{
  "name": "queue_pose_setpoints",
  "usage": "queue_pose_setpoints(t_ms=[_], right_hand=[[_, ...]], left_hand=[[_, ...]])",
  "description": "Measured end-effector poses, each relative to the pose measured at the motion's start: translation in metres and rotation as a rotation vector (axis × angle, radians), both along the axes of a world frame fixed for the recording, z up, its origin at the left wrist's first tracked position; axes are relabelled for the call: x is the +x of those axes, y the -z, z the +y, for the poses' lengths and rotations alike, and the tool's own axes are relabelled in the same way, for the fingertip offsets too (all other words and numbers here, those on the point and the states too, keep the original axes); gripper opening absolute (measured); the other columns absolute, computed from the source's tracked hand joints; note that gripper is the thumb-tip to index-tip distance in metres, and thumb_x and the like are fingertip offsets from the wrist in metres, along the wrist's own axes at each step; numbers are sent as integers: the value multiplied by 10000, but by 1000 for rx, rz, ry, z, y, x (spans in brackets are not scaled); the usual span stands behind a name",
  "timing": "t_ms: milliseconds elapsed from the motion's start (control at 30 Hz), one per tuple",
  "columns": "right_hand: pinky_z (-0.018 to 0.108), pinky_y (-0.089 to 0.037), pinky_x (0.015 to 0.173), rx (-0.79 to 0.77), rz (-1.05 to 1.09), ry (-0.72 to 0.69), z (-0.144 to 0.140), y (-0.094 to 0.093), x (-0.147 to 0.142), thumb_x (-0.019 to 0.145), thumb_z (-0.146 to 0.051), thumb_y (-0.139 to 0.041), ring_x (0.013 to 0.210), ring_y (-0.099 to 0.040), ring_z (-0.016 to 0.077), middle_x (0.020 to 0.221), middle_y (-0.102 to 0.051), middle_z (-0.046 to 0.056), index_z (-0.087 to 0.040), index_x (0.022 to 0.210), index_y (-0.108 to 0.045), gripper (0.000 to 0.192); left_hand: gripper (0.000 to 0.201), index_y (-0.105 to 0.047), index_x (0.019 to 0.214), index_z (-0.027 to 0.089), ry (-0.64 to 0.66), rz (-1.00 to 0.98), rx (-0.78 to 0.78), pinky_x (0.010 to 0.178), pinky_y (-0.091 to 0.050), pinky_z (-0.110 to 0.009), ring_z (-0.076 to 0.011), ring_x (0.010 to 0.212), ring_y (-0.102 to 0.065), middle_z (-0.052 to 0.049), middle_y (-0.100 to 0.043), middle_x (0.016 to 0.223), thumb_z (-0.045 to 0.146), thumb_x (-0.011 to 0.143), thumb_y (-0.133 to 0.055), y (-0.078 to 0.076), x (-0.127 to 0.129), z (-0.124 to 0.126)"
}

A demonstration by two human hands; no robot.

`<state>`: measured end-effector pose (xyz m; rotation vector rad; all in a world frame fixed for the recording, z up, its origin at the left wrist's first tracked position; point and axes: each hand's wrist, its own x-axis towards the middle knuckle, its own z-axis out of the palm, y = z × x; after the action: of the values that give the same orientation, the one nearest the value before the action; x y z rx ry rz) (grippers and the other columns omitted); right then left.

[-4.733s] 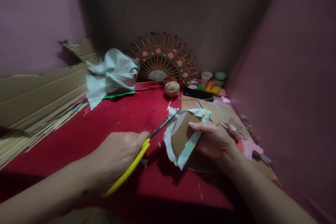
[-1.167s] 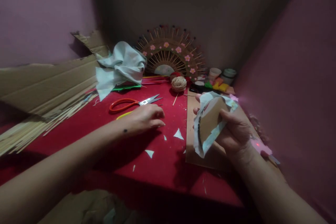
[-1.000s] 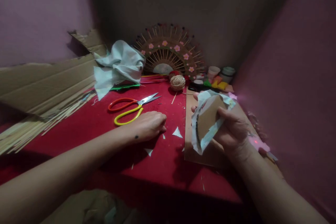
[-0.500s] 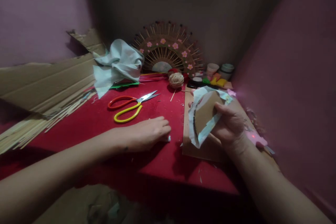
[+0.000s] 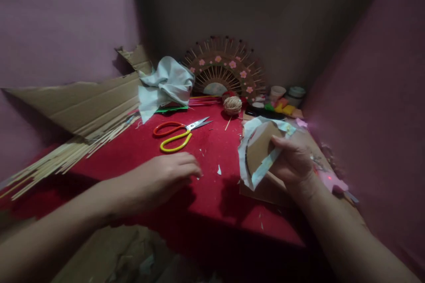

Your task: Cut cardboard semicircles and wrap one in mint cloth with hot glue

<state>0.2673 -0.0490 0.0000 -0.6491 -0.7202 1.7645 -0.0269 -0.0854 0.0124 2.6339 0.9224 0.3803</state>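
My right hand [image 5: 295, 159] grips a fan-shaped piece of cardboard [image 5: 262, 148], thumb on its bare brown face and fingers behind. Pale fabric [image 5: 244, 166] is folded around its edges, with a faint pattern at the right. Low over the red cloth [image 5: 212, 203], my left hand [image 5: 172, 174] has its fingers curled together, a tiny pale bit showing by the fingertips; what they hold is hidden. A small white scrap [image 5: 219, 170] lies just right of that hand. Beyond it rest scissors [image 5: 182, 132] with one red and one yellow handle, blades apart.
Crumpled pale fabric [image 5: 169, 84], a twine ball [image 5: 232, 105] and a flower-decorated stick fan [image 5: 229, 64] stand at the back. Thin sticks [image 5: 79, 150] and cardboard [image 5: 83, 106] lie left. A cardboard sheet [image 5: 255, 195] lies under my right hand; cups [image 5: 278, 93] stand behind.
My left hand has drawn back to the left, leaving the white scrap uncovered on the cloth. My right hand still holds the cardboard piece. The view has turned slightly left.
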Motion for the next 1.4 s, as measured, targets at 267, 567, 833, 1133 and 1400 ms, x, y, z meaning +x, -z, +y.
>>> queue_pose_setpoints(t_ms=[267, 567, 833, 1133, 1400], right_hand=[[389, -503, 944, -2, 23, -40, 1, 5, -7, 685, -146, -676, 795, -716, 198, 807, -769, 20, -173, 863, -712, 183], [431, -450, 1004, 48, 26, -8, 3, 7, -12, 713, -170, -673, 904, -693, 223, 818, -753, 18, -201, 912, -702, 204], [420, -478, 978, 79, 21, 26, 3, 3, -16, 735, -174, -653, 970, -682, 232, 893, -757, 16, -221, 1015, -682, 286], [438, -471, 988, 110, 1, 72, 6, 7, -19, 738, -206, -669, 1002, -670, 261, 925, -748, 60, -183, 945, -695, 210], [462, -449, 1017, 141, 31, 115, 2, 0, -20, 675, -173, -677, 1106, -614, 287, 998, -737, 62, -198, 1097, -656, 424]], left_hand=[[280, -592, 730, 195, 155, 170, 26, 609, -384, -267, -144, 646, -530, -30, -627, 738, 155, 933, -403, 15, 23, 6], [256, -602, 932, 175, -244, -152, -136, 619, -412, -256, -136, 651, -528, -21, -606, 741, 309, 930, -383, -4, 20, 29], [428, -648, 1041, 127, -201, -502, -658, 755, -472, -332, -227, 858, -631, -86, -697, 968, 418, 730, -690, -13, 98, 63], [320, -726, 858, 109, -274, -752, -921, 655, -441, -285, -170, 662, -612, -47, -695, 746, 295, 605, -784, 9, 114, 82], [311, -693, 844, 103, -336, -816, -969, 532, -387, -240, -120, 549, -553, -27, -661, 674, 290, 613, -784, 6, 108, 81]])
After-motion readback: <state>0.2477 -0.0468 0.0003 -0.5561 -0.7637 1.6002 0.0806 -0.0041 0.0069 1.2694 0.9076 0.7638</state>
